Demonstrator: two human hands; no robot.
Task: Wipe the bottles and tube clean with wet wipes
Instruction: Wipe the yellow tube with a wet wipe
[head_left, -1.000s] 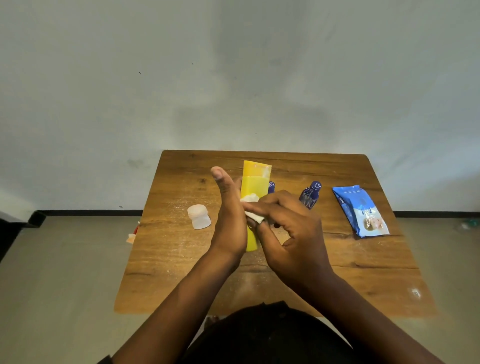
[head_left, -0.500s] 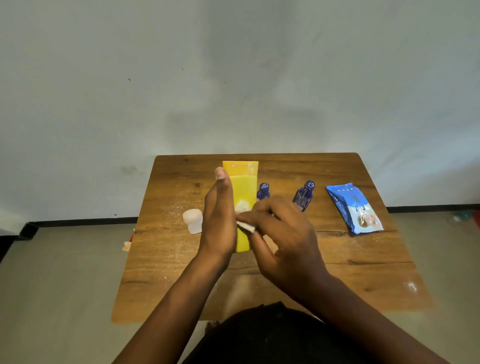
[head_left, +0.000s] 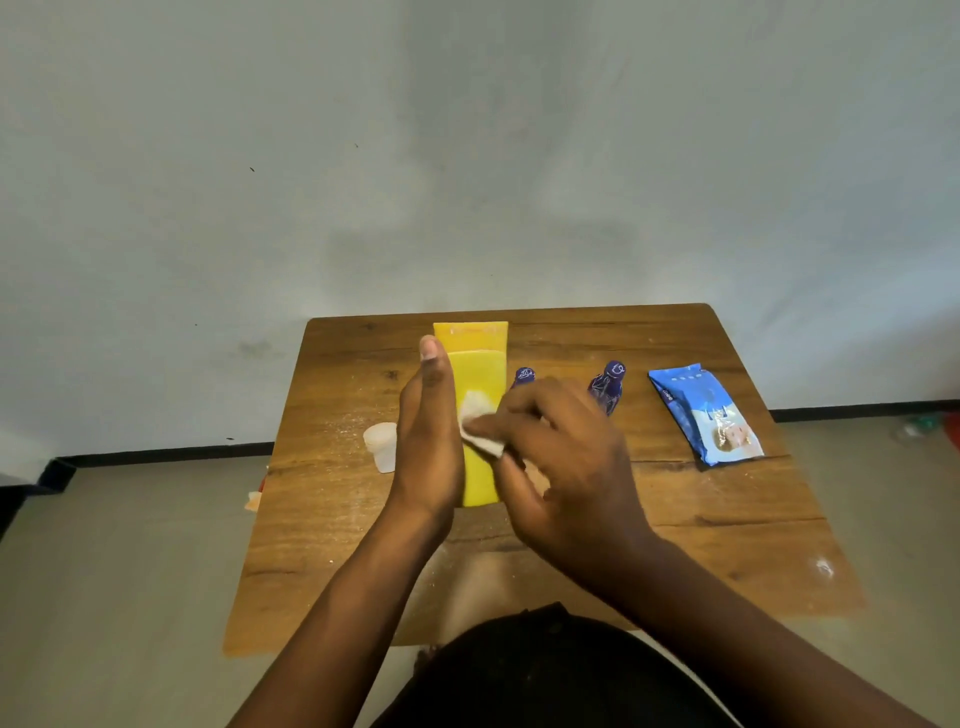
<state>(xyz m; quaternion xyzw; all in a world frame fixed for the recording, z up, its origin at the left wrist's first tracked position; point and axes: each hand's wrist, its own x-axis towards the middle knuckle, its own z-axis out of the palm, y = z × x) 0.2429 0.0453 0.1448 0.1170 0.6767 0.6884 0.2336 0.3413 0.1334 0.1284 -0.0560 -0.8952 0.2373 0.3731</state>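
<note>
While left hand (head_left: 428, 441) steadies tube (head_left: 478, 374), right hand (head_left: 561, 462) presses wipe (head_left: 480, 428).

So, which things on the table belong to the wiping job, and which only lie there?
Job things:
- yellow tube, held by left hand
- wet wipe, pinched by right hand
- two blue bottles
- blue wipes pack

Lying about:
- white cap

Hands: left (head_left: 428, 431) flat, right (head_left: 561, 457) pinching
</note>
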